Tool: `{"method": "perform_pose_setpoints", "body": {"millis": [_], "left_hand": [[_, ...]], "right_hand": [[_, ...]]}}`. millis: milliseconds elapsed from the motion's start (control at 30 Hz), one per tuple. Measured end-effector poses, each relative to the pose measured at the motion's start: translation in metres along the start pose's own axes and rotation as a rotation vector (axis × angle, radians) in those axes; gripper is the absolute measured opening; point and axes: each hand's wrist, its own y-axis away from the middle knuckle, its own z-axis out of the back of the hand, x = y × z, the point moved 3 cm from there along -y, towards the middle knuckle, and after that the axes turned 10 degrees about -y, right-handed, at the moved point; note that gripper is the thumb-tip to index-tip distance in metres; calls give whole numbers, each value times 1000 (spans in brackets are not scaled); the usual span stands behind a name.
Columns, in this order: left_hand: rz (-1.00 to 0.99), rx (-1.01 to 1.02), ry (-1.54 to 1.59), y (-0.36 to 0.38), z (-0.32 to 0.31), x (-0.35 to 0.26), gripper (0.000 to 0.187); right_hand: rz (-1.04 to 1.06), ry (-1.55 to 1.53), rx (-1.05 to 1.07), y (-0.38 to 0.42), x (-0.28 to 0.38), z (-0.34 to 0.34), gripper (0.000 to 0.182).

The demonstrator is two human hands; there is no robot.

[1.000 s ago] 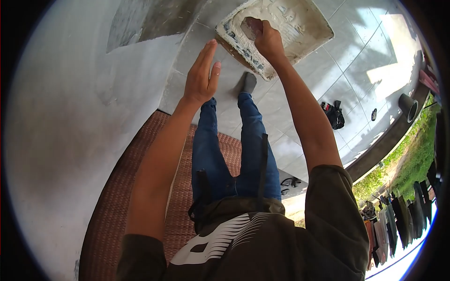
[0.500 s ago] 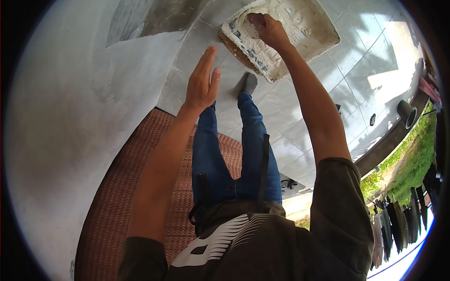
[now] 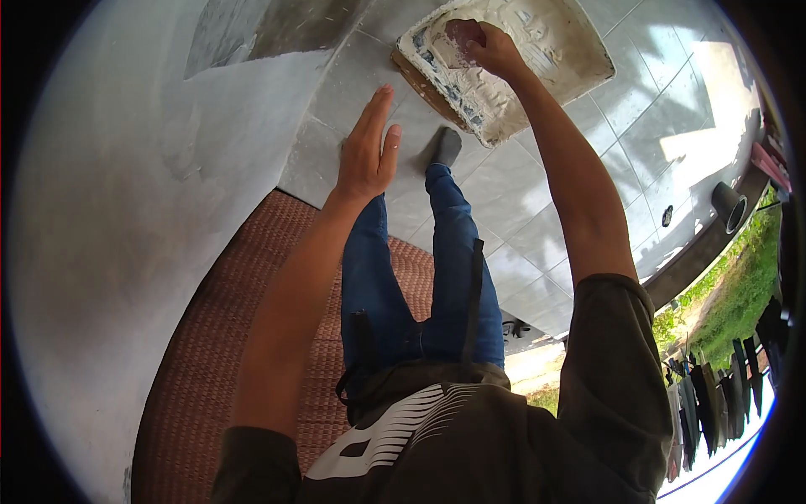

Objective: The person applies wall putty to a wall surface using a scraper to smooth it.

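Note:
My right hand [image 3: 499, 54] is closed around the edge of a flat maroon scraper [image 3: 463, 39], whose face carries white smears. The scraper is over the left part of a wide tray [image 3: 599, 77] coated with creamy white plaster [image 3: 539, 34]. The plaster lies in ridges, with bluish-grey patches of tray showing near the left rim. My left hand [image 3: 364, 154] is raised between the wall and the tray, palm flat, fingers straight and together, thumb apart. A small white speck marks its thumb, and nothing is in it.
A grey wall [image 3: 109, 210] rises on the left, with a darker rough patch [image 3: 290, 34]. A brown board [image 3: 430, 91] shows under the tray's left side. Grey tiles [image 3: 512, 189] and a red-brown woven mat [image 3: 252, 286] cover the floor. A dark pot [image 3: 729, 207] is at the right edge.
My right hand has shifted slightly right and the scraper has turned, showing more of its maroon face. The left hand stays flat and nearly in the same place.

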Motion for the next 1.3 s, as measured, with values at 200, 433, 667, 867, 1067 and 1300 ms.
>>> {"method": "perform_pose_setpoints", "body": {"millis": [200, 433, 667, 867, 1067, 1300], "left_hand": [[-17, -28, -24, 1, 1, -3, 51], [-9, -20, -22, 8, 5, -7, 52], [-27, -49, -59, 7, 31, -19, 52], [-25, -122, -134, 2, 88, -41, 53], [-36, -279, -188, 4, 161, -83, 53], [-136, -451, -298, 4, 252, -133, 53]], "right_hand": [[-185, -254, 69, 8, 1, 1, 34], [81, 0, 67, 19, 20, -12, 34], [-288, -702, 430, 29, 29, 6, 30], [-359, -1267, 384, 67, 97, 17, 22], [-160, -1502, 395, 107, 212, 30, 42], [-78, -1577, 345, 141, 331, 38, 40]]}}
